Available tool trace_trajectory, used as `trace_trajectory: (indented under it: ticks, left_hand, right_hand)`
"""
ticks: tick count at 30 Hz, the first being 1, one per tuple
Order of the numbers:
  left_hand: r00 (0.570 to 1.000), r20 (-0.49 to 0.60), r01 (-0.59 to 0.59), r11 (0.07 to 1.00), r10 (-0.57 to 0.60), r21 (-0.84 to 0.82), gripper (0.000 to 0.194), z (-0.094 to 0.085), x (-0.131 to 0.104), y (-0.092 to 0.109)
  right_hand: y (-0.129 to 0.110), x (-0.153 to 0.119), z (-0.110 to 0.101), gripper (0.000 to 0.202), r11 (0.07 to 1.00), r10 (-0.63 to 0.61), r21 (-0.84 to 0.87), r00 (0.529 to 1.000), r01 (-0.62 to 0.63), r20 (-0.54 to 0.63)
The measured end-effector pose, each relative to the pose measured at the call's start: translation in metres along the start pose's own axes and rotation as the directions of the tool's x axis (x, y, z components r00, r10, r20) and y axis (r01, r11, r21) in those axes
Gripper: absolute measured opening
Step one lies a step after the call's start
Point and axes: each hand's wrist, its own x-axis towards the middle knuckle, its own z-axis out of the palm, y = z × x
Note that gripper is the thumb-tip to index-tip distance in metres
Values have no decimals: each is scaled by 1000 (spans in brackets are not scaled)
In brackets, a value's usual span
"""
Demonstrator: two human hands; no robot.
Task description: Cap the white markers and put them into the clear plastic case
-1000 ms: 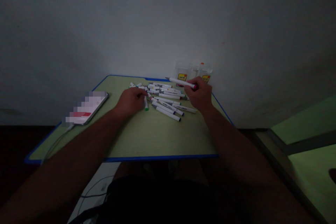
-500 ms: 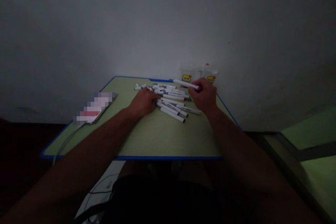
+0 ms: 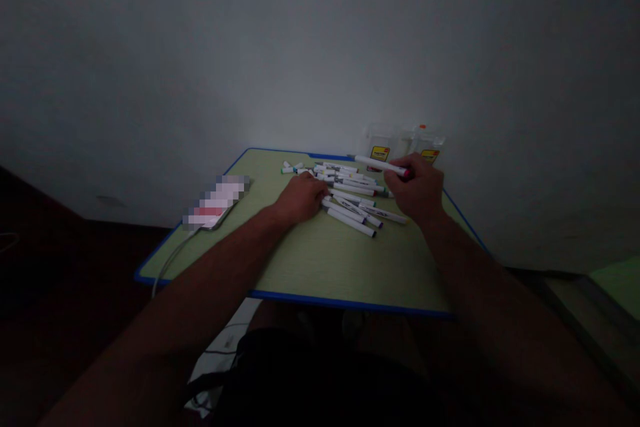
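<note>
1. The right hand (image 3: 417, 188) pinches a white marker (image 3: 377, 163) near its magenta end, holding it above the far right of the table (image 3: 345, 270), its narrow grey end pointing left.
2. The left hand (image 3: 303, 199) rests at the left side of the marker pile (image 3: 356, 190), fingers bent; they hide what they touch, so I cannot tell whether they grip anything.
3. The pile, white barrels with variously coloured ends, lies crisscrossed between the two hands; the left hand covers the ends of several nearer markers.
4. Behind the right hand, against the wall (image 3: 300, 47), stand two clear plastic packs with yellow labels, one left (image 3: 380, 152) and one right (image 3: 429, 155). In this dim light they look like boxes; the hand and held marker partly block them.
5. A phone (image 3: 220, 202), its screen blurred out, lies at the table's left, with a pale cable (image 3: 173, 257) running over the edge.
6. The left forearm crosses the tabletop between phone and pile.
</note>
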Motion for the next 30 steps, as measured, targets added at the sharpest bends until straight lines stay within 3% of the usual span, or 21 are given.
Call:
trace_trajectory:
  ticks: [10, 20, 30]
  left_hand:
    - [997, 59, -54, 999, 53, 9, 32, 1, 1, 0]
    - [993, 113, 29, 999, -27, -19, 31, -5, -1, 7]
    - [995, 100, -9, 1000, 6, 25, 36, 0, -3, 4]
  right_hand:
    - [-2, 1, 0, 9, 1000, 10, -15, 1000, -9, 9]
    - [-1, 0, 0, 7, 1000, -22, 6, 1000, 22, 7]
    - [0, 1, 1, 7, 1000, -5, 7, 1000, 5, 25]
